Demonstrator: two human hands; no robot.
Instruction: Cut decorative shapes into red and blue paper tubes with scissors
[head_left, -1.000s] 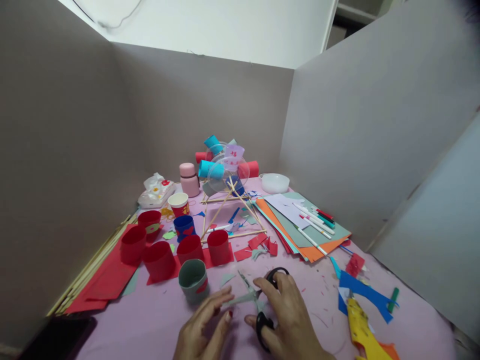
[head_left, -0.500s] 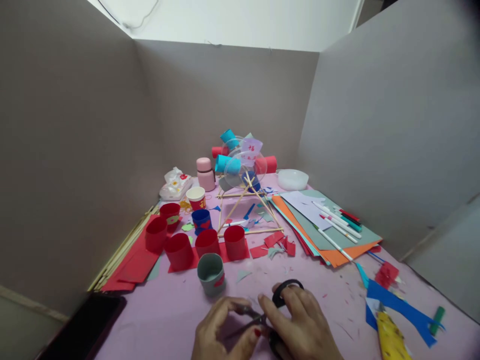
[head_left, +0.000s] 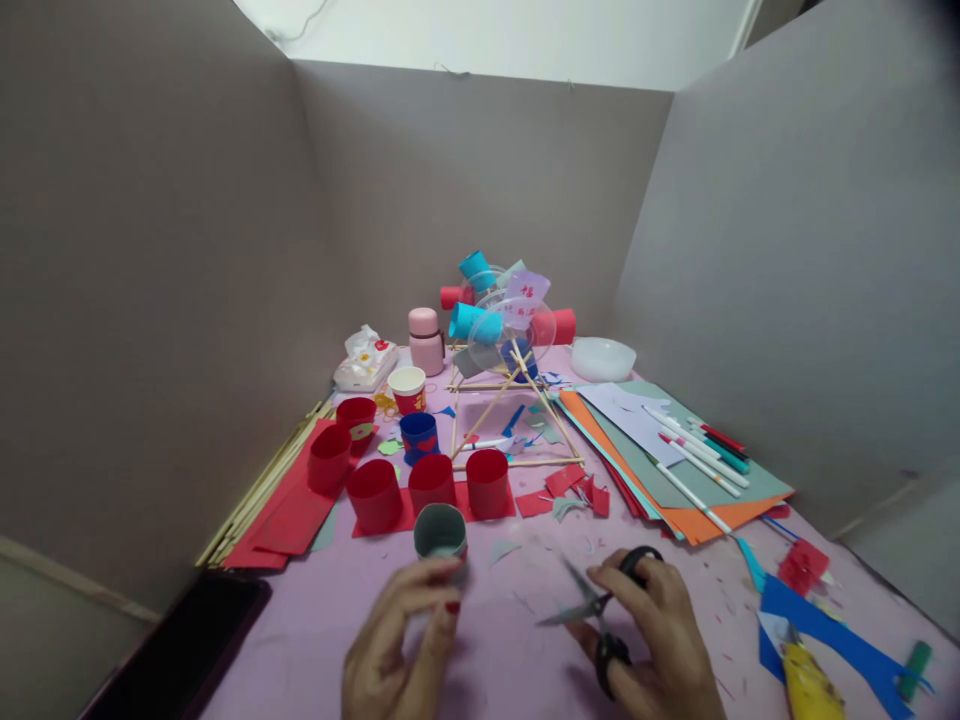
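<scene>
My right hand (head_left: 656, 640) grips black-handled scissors (head_left: 592, 605), fingers through the loops, blades pointing left. My left hand (head_left: 401, 640) is at the bottom centre, fingers curled and pinched together right in front of a grey-green paper cup (head_left: 440, 531); whether it holds a scrap I cannot make out. Small paper scraps (head_left: 504, 549) lie between the hands on the pink table (head_left: 510, 660).
Several red paper cups (head_left: 373, 494) and a blue one (head_left: 418, 434) stand on red paper at left. A stick-and-cup wheel model (head_left: 501, 330) stands behind. Coloured paper sheets with markers (head_left: 690, 450) lie right; a yellow glue gun (head_left: 806, 685) and blue scraps at bottom right. Grey partitions (head_left: 150, 250) surround; a dark phone (head_left: 180, 650) bottom left.
My hands have moved apart: the right hand carried the scissors to the right, and the left hand shifted left up to the grey-green cup. The view panned left.
</scene>
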